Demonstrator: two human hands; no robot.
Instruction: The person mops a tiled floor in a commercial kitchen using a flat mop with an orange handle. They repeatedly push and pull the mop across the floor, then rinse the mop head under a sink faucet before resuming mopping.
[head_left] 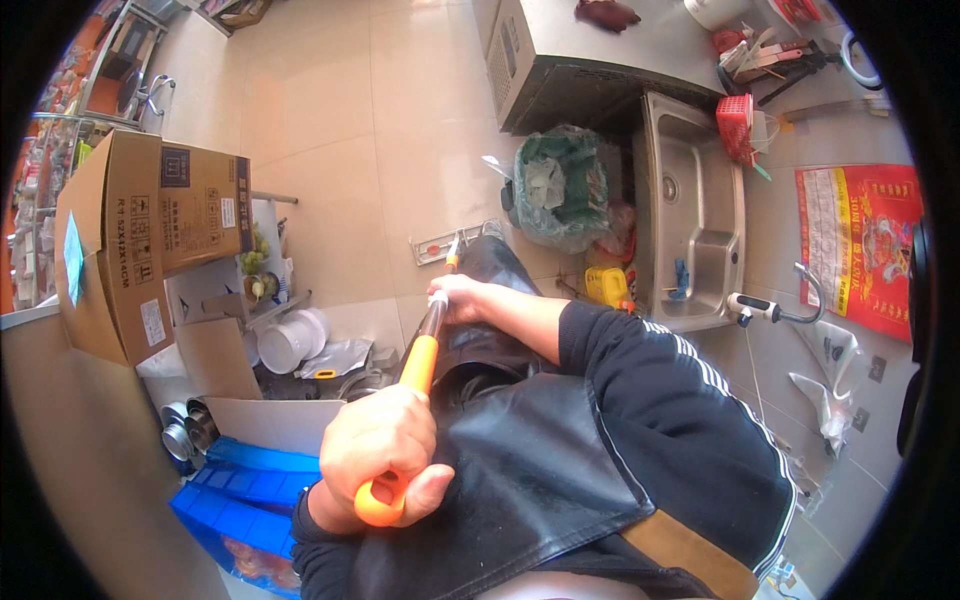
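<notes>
Both my hands are closed around the long pole of a flat mop, which has orange grips and runs away from me toward the floor. My left hand wraps the orange end grip, close to my body, with the looped tip showing below the fingers. Farther along, my right hand grips the pole just above a second orange part. The mop's flat rectangular head lies on the tiled floor by my shoe. My black apron covers much of the lower view.
A bin lined with green plastic stands right of the mop head, beside a steel sink and a yellow jug. Cardboard boxes, white tubs and a blue crate fill the left side.
</notes>
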